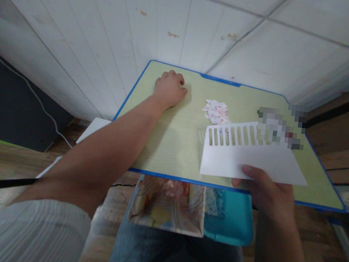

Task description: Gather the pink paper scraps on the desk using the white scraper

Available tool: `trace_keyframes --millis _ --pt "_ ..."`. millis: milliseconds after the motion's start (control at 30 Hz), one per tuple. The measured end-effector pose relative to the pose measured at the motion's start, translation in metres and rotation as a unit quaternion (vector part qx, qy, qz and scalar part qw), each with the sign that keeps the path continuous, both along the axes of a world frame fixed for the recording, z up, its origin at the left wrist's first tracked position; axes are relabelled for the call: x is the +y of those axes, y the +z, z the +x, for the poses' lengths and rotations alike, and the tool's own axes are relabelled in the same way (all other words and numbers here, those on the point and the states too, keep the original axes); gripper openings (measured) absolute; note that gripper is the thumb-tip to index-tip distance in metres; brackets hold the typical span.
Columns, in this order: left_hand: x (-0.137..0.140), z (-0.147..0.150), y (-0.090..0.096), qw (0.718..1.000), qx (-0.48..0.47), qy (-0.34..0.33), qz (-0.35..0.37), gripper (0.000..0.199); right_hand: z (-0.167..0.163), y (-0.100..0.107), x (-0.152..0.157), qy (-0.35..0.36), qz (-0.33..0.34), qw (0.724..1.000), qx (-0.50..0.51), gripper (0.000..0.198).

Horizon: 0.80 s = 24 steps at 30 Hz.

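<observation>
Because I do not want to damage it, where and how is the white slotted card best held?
The white slotted card is probably best pinched at its solid near edge, from the person's side, as the right hand does: the slots leave only narrow bars along the far side.

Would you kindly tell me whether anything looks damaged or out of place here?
The white wall behind the table looks damaged: brownish patches mark its panels, perhaps where the surface has chipped. On the table, small pale scraps lie in a loose heap, which could pass for a spill but may be deliberate.
</observation>
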<state>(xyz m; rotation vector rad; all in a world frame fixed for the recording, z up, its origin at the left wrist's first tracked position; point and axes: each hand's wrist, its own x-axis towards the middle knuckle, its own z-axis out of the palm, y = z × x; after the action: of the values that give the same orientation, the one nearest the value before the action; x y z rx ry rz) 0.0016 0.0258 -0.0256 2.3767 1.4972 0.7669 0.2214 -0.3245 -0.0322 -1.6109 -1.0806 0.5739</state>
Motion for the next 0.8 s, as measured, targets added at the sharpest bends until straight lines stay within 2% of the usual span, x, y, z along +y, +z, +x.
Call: trace_keyframes --millis 133,200,300,367,433,533,700,800 --pt "-0.001 0.0 0.001 1.0 -0.002 -0.001 -0.002 0.038 0.003 0.001 -0.003 0.033 -0.037 0.997 0.063 0.034" --pt "-0.001 0.0 0.001 1.0 -0.002 -0.001 -0.003 0.038 0.0 0.002 -0.001 0.04 -0.031 0.995 0.09 0.031" --pt "0.0 0.0 0.0 1.0 -0.005 0.0 0.001 0.038 -0.009 0.004 0.009 -0.004 0.044 0.992 0.122 0.023" --pt "-0.001 0.0 0.0 1.0 -0.006 0.0 0.001 0.039 -0.015 0.007 0.017 -0.063 0.115 0.982 0.138 0.018" --pt "-0.002 0.0 0.0 1.0 -0.004 0.001 -0.005 0.04 -0.017 0.008 0.023 -0.12 0.151 0.972 0.133 0.019" --pt "-0.003 0.0 0.002 1.0 -0.001 0.002 -0.015 0.041 -0.013 0.008 0.026 -0.15 0.139 0.975 0.085 0.016" --pt "-0.003 -0.001 0.002 1.0 -0.003 0.001 -0.012 0.04 0.003 -0.002 0.021 -0.107 0.093 0.99 0.01 0.018" --pt "-0.003 -0.001 0.002 1.0 -0.005 -0.003 -0.009 0.041 0.008 -0.008 0.018 -0.094 0.084 0.992 0.0 0.019"
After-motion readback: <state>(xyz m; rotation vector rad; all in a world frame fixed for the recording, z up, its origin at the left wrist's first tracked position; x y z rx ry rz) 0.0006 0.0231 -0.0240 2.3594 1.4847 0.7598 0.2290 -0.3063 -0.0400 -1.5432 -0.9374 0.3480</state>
